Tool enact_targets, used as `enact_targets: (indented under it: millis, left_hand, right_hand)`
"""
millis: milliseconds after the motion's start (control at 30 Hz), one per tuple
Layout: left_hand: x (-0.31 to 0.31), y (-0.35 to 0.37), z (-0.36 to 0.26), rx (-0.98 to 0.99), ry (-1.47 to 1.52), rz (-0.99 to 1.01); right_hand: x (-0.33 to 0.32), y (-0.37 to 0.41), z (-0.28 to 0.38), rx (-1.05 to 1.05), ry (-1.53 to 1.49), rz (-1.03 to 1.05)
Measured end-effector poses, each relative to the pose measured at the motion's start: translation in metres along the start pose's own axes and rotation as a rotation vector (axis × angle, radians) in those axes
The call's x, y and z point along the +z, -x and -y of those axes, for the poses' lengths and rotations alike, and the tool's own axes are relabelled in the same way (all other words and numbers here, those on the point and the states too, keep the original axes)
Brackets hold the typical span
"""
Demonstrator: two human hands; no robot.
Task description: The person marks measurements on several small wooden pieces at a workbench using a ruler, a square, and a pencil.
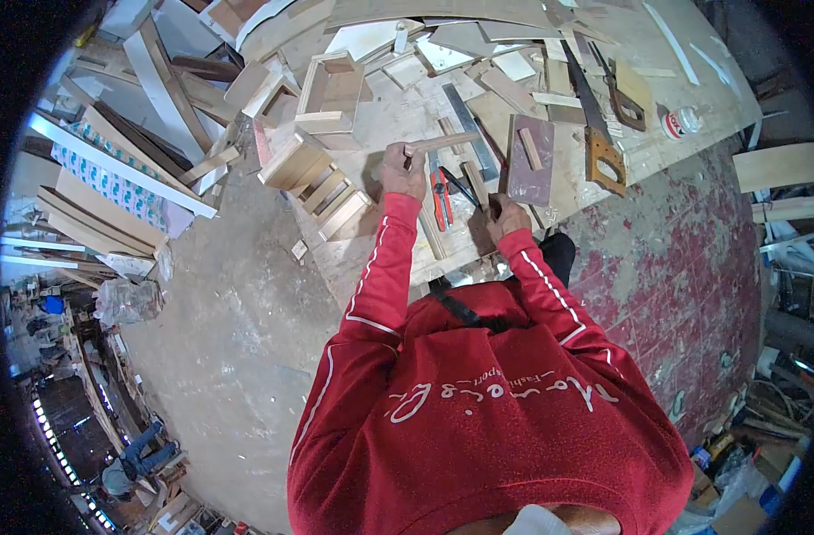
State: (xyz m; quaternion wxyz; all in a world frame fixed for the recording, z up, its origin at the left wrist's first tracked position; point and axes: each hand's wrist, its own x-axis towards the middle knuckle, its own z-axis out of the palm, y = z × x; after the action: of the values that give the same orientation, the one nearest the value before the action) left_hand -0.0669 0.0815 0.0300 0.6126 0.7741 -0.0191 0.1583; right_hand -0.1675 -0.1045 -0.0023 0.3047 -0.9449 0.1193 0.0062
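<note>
My left hand [404, 171] is closed around one end of a thin wooden strip [444, 142], which points to the right over the workbench. My right hand [510, 219] is closed at the near end of another short wooden strip [475, 183]; the fingertips are partly hidden. Between my hands lies a red-handled tool [441, 198], with a black bar [460, 186] slanting beside it. A further strip [431, 234] lies close to the bench's near edge. Left of my left hand are a slatted wooden frame [322, 185] and an open wooden box [333, 94].
On the workbench [594, 169] lie a wooden-handled saw [605, 160], a second saw [627, 109], a metal straightedge [471, 132], a purplish board [530, 160] and a clear jar [681, 123]. Scrap boards [112, 178] lean at the left. Another person [139, 459] is far off, lower left.
</note>
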Motion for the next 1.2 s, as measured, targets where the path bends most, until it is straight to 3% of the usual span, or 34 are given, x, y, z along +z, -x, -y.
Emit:
enact_targets:
  millis: [33, 67, 133, 267, 333, 433, 667, 733, 767, 833, 1067, 1167, 1200]
  left_hand:
    - [0.005, -0.003, -0.002, -0.062, 0.241, -0.053]
    - [0.009, -0.005, -0.003, -0.056, 0.242, -0.054]
    - [0.013, -0.016, -0.027, 0.137, 0.142, -0.163]
    - [0.014, -0.025, -0.074, 0.206, 0.261, -0.185]
    - [0.008, -0.024, -0.095, 0.26, -0.108, -0.198]
    - [0.004, -0.021, -0.113, 0.415, -0.205, -0.148]
    - [-0.002, -0.009, -0.11, 0.404, -0.409, -0.011]
    - [-0.001, -0.004, -0.105, 0.307, -0.355, 0.035]
    - [-0.001, -0.001, -0.102, 0.307, -0.355, 0.035]
    - [-0.002, 0.001, -0.097, 0.294, -0.328, 0.059]
    - [-0.006, 0.007, -0.113, 0.235, -0.284, 0.036]
    - [-0.008, 0.01, -0.112, 0.249, -0.335, 0.013]
    - [-0.008, 0.012, -0.112, 0.295, -0.302, 0.012]
  right_hand:
    - [0.0, 0.0, 0.0, -0.003, 0.0, -0.004]
    - [0.0, -0.001, 0.0, -0.01, 0.005, -0.014]
    - [0.011, -0.004, -0.012, -0.022, 0.009, -0.031]
    - [0.017, -0.004, -0.017, -0.075, 0.072, -0.069]
    - [0.012, -0.003, -0.013, -0.141, 0.047, -0.057]
    - [0.005, -0.003, -0.004, -0.102, 0.022, -0.046]
    - [0.024, -0.018, -0.012, -0.117, -0.02, -0.056]
    - [0.052, -0.03, -0.032, -0.132, -0.395, -0.071]
    - [0.051, -0.029, -0.034, -0.131, -0.396, -0.07]
    - [0.009, -0.017, 0.004, -0.113, 0.093, -0.011]
    - [-0.003, -0.009, 0.019, -0.142, 0.146, -0.089]
    - [-0.031, -0.009, 0.044, -0.123, 0.003, -0.143]
    - [-0.039, -0.015, 0.052, -0.121, -0.251, -0.123]
